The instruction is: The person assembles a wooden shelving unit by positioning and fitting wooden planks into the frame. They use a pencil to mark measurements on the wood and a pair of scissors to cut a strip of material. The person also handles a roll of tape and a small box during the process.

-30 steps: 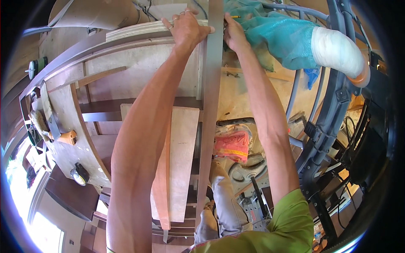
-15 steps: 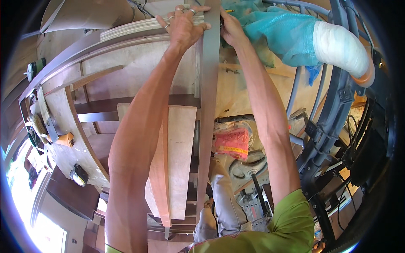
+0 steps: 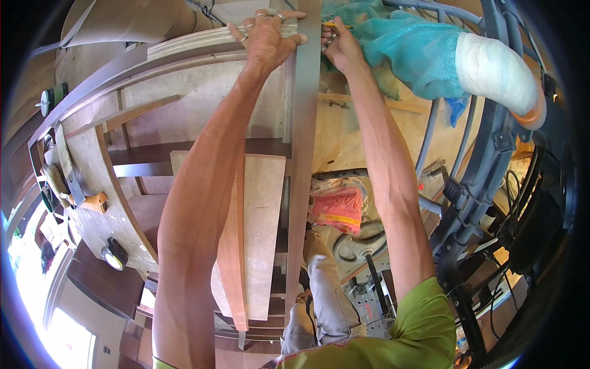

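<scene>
A long brown board (image 3: 305, 123) runs away from me down the middle. My left hand (image 3: 268, 42) lies with fingers spread over the end of a layered stack of pale plywood strips (image 3: 203, 45), its thumb and a fingertip against the board's left side. Rings show on some of its fingers. Just right of the board, my right hand (image 3: 342, 48) pinches a thin yellow pencil (image 3: 335, 25) near the board's edge. The pencil's tip is too small to make out. Part of the right fingers is hidden.
Right of my right hand, teal sheeting (image 3: 405, 52) covers something beside a white wrapped pipe end (image 3: 495, 71). Grey metal tubing (image 3: 476, 184) stands along the right. Lower down lie a red bag (image 3: 337, 208), a pale plywood panel (image 3: 264, 234) and, at left, a handsaw (image 3: 75, 184).
My right hand has turned and shifted slightly right and down from the board's edge, so more of its fingers and the yellow pencil show. My left hand stays in place.
</scene>
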The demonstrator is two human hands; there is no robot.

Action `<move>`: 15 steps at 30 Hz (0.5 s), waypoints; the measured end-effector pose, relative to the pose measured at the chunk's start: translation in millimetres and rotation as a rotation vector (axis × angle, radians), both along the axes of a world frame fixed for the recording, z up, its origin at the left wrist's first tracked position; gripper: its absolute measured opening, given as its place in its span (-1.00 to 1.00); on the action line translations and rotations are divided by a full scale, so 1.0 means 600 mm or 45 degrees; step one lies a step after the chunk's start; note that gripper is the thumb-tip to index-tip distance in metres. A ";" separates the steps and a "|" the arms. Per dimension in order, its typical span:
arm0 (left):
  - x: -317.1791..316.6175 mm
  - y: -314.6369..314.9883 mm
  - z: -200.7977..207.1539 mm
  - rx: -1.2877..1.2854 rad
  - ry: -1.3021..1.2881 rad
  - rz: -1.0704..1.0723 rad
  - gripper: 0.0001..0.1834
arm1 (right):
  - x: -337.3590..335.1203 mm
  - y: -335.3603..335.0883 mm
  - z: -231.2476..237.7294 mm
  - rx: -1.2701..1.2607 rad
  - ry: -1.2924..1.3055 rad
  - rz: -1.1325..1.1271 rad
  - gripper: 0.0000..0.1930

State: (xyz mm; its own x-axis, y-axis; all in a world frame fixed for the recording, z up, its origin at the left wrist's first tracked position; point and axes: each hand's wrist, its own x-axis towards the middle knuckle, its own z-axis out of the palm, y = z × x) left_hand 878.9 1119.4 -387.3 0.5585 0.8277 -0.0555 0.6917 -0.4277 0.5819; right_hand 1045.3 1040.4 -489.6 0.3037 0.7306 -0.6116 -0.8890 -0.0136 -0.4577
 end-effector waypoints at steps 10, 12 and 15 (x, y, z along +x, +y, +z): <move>-0.001 0.002 0.006 -0.043 0.045 -0.017 -0.48 | -0.033 0.029 0.039 -0.063 -0.322 0.102 -0.64; -0.001 0.002 0.007 -0.057 0.050 -0.020 -0.48 | -0.031 0.028 0.038 -0.028 -0.316 0.109 -0.64; -0.001 0.002 0.005 -0.051 0.048 -0.024 -0.48 | -0.025 0.026 0.022 -0.010 -0.295 0.100 -0.64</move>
State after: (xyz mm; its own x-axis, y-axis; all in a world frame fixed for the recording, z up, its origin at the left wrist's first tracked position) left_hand 878.5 1120.4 -384.2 0.5706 0.8139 -0.1096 0.7058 -0.4177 0.5722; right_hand 1030.3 1055.9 -476.2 0.3788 0.7529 -0.5381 -0.7563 -0.0832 -0.6489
